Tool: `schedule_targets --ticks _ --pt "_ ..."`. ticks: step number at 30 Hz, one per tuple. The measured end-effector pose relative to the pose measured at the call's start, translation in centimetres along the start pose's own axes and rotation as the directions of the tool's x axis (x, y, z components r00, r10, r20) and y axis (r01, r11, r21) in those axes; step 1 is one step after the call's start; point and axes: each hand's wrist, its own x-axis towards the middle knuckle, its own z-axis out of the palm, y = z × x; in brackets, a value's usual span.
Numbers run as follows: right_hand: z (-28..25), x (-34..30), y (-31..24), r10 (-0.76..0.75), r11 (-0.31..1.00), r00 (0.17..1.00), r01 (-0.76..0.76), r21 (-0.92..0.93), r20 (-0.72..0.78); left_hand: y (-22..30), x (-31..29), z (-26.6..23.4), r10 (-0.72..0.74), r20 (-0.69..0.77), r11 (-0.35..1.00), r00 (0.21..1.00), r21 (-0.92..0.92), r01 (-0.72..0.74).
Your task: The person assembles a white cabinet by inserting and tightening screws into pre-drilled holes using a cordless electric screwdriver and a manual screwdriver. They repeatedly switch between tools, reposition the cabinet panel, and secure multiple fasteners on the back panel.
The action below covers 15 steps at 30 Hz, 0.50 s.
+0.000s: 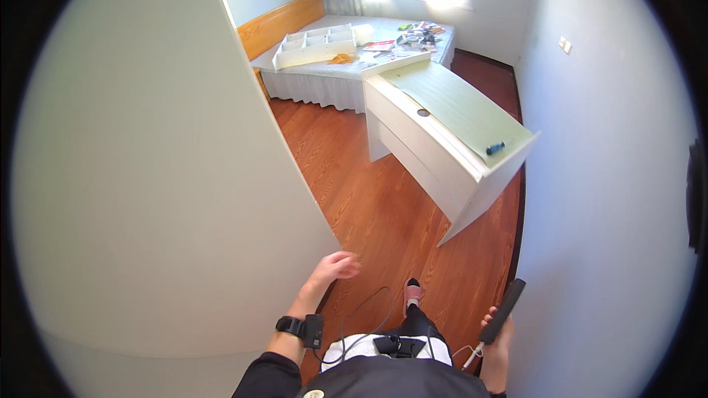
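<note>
1. Black, rod-shaped, slim and white at its lower end, the long object (pixel 504 311) lies in the right hand (pixel 503 340), whose fingers bend round it.
2. Its long axis slants, black end forward and to the right, white end back toward the body.
3. The left hand (pixel 339 265) is farther from it, across the body; its fingers look loosely curled but blurred, nothing shows in them, and I cannot tell how far open they are.
4. The smooth whitish wall (pixel 597 177) rises close on the object's right; the tall pale-grey panel (pixel 147 147) has its edge beside the left hand.
5. Between them runs open reddish-brown wooden floor (pixel 361 177), with the white tabletop under a pale-green cover (pixel 461 107) standing ahead.
</note>
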Motion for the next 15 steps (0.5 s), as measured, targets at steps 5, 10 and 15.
schedule_targets --ticks 5,10,15 --pt "16.5 9.8 -1.7 0.158 0.97 0.987 -0.149 -0.192 0.035 14.4 7.1 8.9 0.087 0.365 0.923 0.927 0.32 -0.213" --pt "30.7 19.6 3.0 0.238 0.889 0.961 -0.158 -0.429 0.14 22.2 12.8 10.7 0.07 0.389 0.866 0.918 0.433 -0.25" --pt "43.0 26.5 10.6 0.1 0.855 0.965 0.041 -0.517 0.243 24.9 22.2 7.3 0.378 0.083 0.567 0.922 0.766 -0.301"
